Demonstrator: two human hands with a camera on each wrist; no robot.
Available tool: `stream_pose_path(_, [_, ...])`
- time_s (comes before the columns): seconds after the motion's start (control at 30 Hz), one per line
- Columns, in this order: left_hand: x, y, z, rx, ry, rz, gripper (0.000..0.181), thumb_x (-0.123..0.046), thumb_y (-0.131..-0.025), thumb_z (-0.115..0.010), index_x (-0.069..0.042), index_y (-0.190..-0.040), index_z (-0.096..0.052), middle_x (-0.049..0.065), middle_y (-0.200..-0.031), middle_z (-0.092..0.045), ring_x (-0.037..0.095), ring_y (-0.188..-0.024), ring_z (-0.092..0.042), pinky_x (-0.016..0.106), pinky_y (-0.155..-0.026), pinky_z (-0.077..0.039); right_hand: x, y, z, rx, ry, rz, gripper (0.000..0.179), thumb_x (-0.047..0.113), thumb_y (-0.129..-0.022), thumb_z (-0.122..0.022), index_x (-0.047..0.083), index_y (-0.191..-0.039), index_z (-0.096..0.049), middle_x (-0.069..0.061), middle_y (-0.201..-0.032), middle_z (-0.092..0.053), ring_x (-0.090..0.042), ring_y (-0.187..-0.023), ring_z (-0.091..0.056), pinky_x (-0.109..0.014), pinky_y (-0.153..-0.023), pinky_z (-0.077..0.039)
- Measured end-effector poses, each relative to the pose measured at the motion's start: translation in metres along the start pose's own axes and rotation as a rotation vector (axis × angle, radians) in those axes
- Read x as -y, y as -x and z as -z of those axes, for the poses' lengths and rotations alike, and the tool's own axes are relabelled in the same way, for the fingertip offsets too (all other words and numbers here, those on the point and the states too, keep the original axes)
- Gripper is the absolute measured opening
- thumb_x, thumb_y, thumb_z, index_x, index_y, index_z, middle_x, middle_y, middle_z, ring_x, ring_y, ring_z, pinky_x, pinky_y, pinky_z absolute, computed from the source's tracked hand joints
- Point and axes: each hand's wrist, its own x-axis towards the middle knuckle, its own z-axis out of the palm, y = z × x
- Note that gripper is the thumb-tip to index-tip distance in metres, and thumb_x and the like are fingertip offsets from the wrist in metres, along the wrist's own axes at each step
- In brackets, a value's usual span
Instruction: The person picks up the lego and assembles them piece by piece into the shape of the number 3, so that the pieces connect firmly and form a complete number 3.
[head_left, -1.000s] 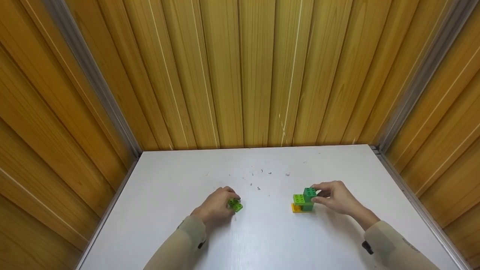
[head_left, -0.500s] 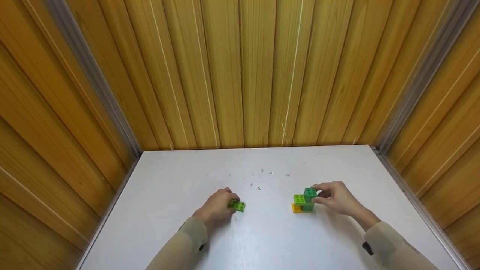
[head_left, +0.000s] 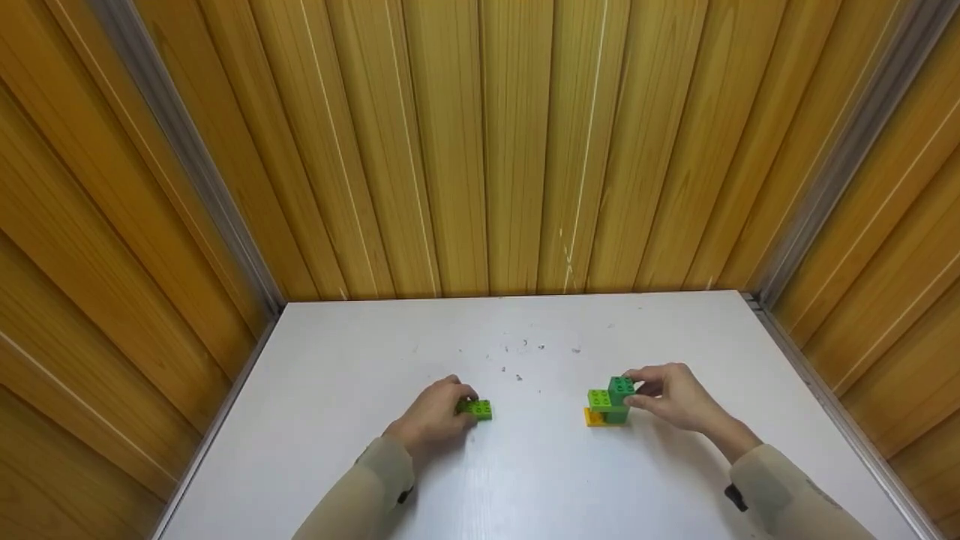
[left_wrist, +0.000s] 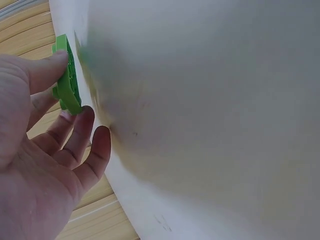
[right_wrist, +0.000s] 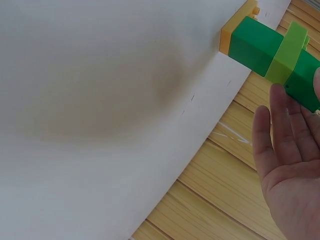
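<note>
My left hand pinches a light green toy building brick, thumb on one side. In the left wrist view this flat brick shows its hollow underside toward the table. To the right, my right hand grips the dark green brick topping a small stack, between thumb and fingers. Beneath that brick lies a light green flat brick, jutting left, then another green brick. At the bottom an orange flat brick rests on the table.
Both hands work over a white table, a stretch of which separates brick and stack. Small dark marks dot its surface farther back. Wood-patterned panels rise behind the table and at both sides.
The light green brick in my left hand has turned, its free end swinging from pointing toward me to pointing right. My right hand and the stack have stayed nearly still.
</note>
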Motion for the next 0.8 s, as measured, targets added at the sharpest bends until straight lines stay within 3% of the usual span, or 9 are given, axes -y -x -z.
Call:
stream_pose_path(0.43, [-0.012,-0.002,0.001,0.005,0.029,-0.008,0.036,-0.026,-0.103,-0.078,-0.011,-0.136,-0.079,-0.001,-0.118,-0.071,0.014,-0.107,-0.066,0.043,-0.105,-0.062,-0.003,0.001,0.000,0.005,0.010,-0.044,0.040,0.015,-0.099,-0.086,0.000,-0.135,-0.079,-0.019,-0.129,-0.083,-0.011,-0.097,-0.079,-0.017,-0.085,-0.062])
stream_pose_path(0.8, [-0.033,-0.002,0.005,-0.012,0.063,-0.054,0.033,-0.022,-0.105,-0.074,-0.014,-0.138,-0.078,-0.003,-0.120,-0.069,0.011,-0.104,-0.063,0.034,-0.100,-0.059,0.000,-0.001,0.001,0.019,0.028,-0.014,0.042,0.017,-0.099,-0.086,-0.002,-0.135,-0.077,-0.020,-0.128,-0.082,-0.016,-0.099,-0.081,-0.018,-0.086,-0.062])
